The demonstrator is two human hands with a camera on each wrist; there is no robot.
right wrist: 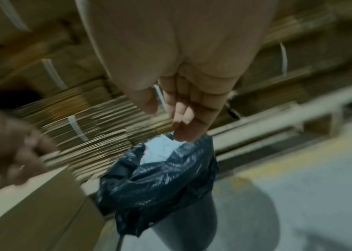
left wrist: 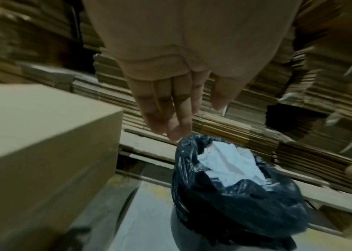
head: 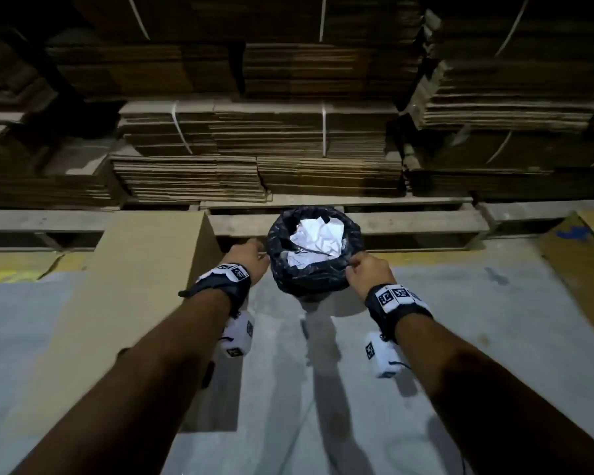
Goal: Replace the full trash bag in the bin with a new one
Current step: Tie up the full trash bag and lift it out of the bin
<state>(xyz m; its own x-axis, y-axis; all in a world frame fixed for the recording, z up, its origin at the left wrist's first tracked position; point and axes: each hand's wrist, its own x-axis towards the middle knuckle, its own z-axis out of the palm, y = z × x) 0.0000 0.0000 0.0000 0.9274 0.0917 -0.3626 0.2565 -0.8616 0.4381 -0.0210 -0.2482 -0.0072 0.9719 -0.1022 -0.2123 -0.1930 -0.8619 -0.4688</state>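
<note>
Both your forearms reach forward from the bottom corners of the head view toward its middle, each wrist wrapped in a dark strap with white marker blocks. Your left hand (head: pixel 249 257) sits left of centre, back up, fingers straight and close together, thumb apart; the left wrist view shows nothing between them. Your right hand (head: pixel 369 272) sits right of centre, fingers bent downward, the fingertips (right wrist: pixel 183 134) bunched together in a pinch.

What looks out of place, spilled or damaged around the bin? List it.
Nothing looks spilled or damaged. The black trash bag is folded over the bin rim, with crumpled white paper heaped inside it. The floor near the bin shows only shadows and worn yellow paint.
</note>
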